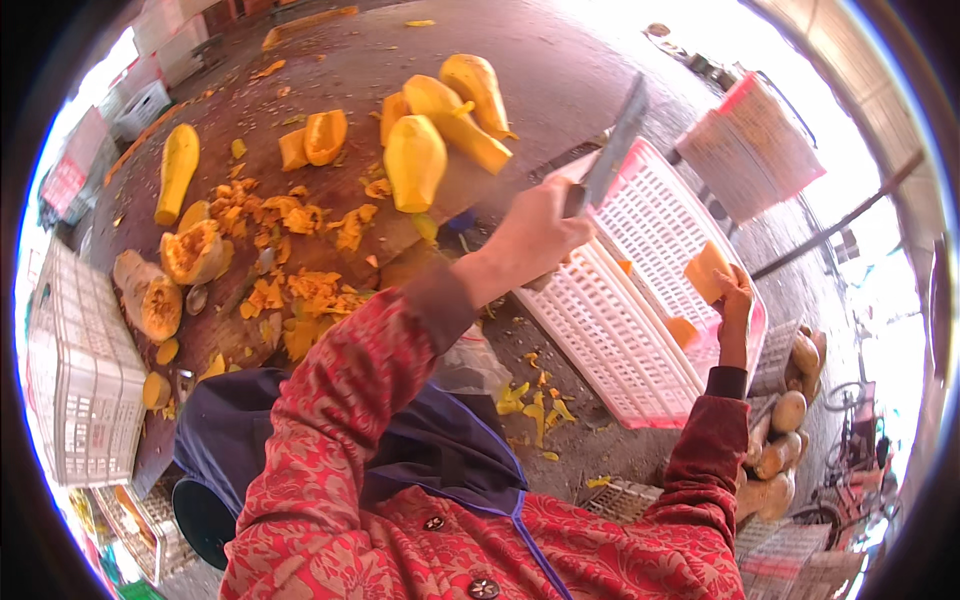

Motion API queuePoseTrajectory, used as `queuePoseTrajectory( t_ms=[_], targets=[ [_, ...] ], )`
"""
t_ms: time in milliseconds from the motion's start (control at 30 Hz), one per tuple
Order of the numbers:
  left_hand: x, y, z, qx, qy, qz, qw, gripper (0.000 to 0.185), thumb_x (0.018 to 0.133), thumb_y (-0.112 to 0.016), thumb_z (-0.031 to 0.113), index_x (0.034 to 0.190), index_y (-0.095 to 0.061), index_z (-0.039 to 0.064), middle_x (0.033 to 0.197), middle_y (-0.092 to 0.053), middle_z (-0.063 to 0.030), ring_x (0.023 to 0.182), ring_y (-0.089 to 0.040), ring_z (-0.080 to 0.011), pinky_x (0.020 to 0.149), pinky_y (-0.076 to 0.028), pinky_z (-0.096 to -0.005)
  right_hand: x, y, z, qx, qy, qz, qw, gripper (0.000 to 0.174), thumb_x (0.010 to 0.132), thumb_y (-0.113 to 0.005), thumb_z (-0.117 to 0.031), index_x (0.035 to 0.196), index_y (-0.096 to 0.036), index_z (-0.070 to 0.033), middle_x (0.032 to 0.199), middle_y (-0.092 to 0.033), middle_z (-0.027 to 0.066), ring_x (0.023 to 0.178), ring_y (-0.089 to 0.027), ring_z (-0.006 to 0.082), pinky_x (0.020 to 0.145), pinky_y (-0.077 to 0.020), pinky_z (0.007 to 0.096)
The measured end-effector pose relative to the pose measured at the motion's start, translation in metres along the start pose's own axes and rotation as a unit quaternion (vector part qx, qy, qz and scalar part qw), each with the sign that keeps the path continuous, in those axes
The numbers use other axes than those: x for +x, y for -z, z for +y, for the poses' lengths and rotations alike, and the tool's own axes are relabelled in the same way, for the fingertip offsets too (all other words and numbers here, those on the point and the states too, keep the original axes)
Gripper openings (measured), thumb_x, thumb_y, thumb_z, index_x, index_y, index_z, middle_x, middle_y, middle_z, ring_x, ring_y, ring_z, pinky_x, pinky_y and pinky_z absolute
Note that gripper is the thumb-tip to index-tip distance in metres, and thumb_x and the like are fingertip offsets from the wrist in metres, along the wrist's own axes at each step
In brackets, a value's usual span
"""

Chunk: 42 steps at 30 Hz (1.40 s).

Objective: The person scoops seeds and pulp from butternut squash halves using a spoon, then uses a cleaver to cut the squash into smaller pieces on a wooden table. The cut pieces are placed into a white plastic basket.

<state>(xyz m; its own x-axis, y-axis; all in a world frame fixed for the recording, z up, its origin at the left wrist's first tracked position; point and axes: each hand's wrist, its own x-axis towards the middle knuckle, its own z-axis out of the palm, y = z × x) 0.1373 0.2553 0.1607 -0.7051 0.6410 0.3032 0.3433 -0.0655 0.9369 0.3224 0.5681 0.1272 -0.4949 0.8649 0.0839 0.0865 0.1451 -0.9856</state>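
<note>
My left hand [529, 232] is closed around a large knife [616, 142], its blade pointing up and away over the near corner of a white and pink plastic crate. On the right, my right hand [735, 292] grips a cut piece of peeled orange squash [705, 270] over the crate's far end. Another orange piece [681, 330] shows low inside that crate [615, 330]. Several peeled yellow squashes [415, 161] lie on the brown work surface. Hollowed squash halves [193, 251] rest at the left beside a metal spoon [196, 300], near scattered orange pulp [300, 217].
A tall white crate [86, 375] stands at the left edge. Peelings [536, 412] litter the ground between me and the pink-white crate. Unpeeled squashes [780, 450] are piled at the lower right. A covered crate [750, 146] stands at the upper right.
</note>
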Motion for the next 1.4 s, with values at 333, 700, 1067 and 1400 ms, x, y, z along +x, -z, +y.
queuePoseTrajectory(
  t_ms=[333, 700, 1067, 1400],
  targets=[
    [-0.127, 0.216, -0.066, -0.032, 0.135, 0.388, 0.911, 0.016, 0.078, -0.056, 0.005, 0.091, -0.048, 0.002, 0.069, -0.046, 0.0012, 0.054, -0.046, -0.0052, 0.046, -0.040, -0.0207, -0.084, -0.391, -0.024, 0.014, 0.323, -0.324, 0.889, 0.019, 0.073, -0.060, -0.004, 0.090, -0.063, 0.004, 0.082, -0.063, 0.0062, 0.079, -0.057, 0.0123, 0.074, -0.0437, 0.0227],
    [-0.204, 0.283, -0.117, -0.096, 0.207, 0.540, 0.810, 0.016, 0.079, -0.047, 0.001, 0.095, -0.044, 0.002, 0.070, -0.048, -0.0037, 0.052, -0.046, -0.0090, 0.048, -0.040, -0.0216, 0.005, -0.700, 0.042, -0.599, 0.152, -0.298, 0.728, 0.052, 0.078, -0.049, -0.018, 0.125, -0.039, 0.002, 0.126, -0.043, 0.0241, 0.116, -0.041, 0.0390, 0.094, -0.0357, 0.0426],
    [-0.202, 0.274, -0.119, -0.144, 0.249, 0.490, 0.823, 0.019, 0.077, -0.050, 0.005, 0.095, -0.043, 0.002, 0.077, -0.047, -0.0046, 0.052, -0.046, -0.0103, 0.047, -0.041, -0.0239, -0.008, -0.690, 0.072, -0.561, 0.180, -0.260, 0.765, 0.070, 0.071, -0.060, -0.013, 0.131, -0.026, -0.004, 0.118, -0.047, 0.0263, 0.110, -0.047, 0.0405, 0.091, -0.0397, 0.0441],
    [-0.197, 0.264, -0.125, -0.127, 0.197, 0.475, 0.848, 0.017, 0.079, -0.051, 0.004, 0.094, -0.044, 0.002, 0.069, -0.047, -0.0023, 0.052, -0.046, -0.0074, 0.048, -0.040, -0.0217, -0.033, -0.641, 0.047, 0.011, -0.268, -0.391, 0.881, 0.028, 0.068, -0.064, -0.009, 0.094, -0.054, -0.003, 0.098, -0.057, 0.0132, 0.089, -0.058, 0.0295, 0.074, -0.0477, 0.0466]
  ],
)
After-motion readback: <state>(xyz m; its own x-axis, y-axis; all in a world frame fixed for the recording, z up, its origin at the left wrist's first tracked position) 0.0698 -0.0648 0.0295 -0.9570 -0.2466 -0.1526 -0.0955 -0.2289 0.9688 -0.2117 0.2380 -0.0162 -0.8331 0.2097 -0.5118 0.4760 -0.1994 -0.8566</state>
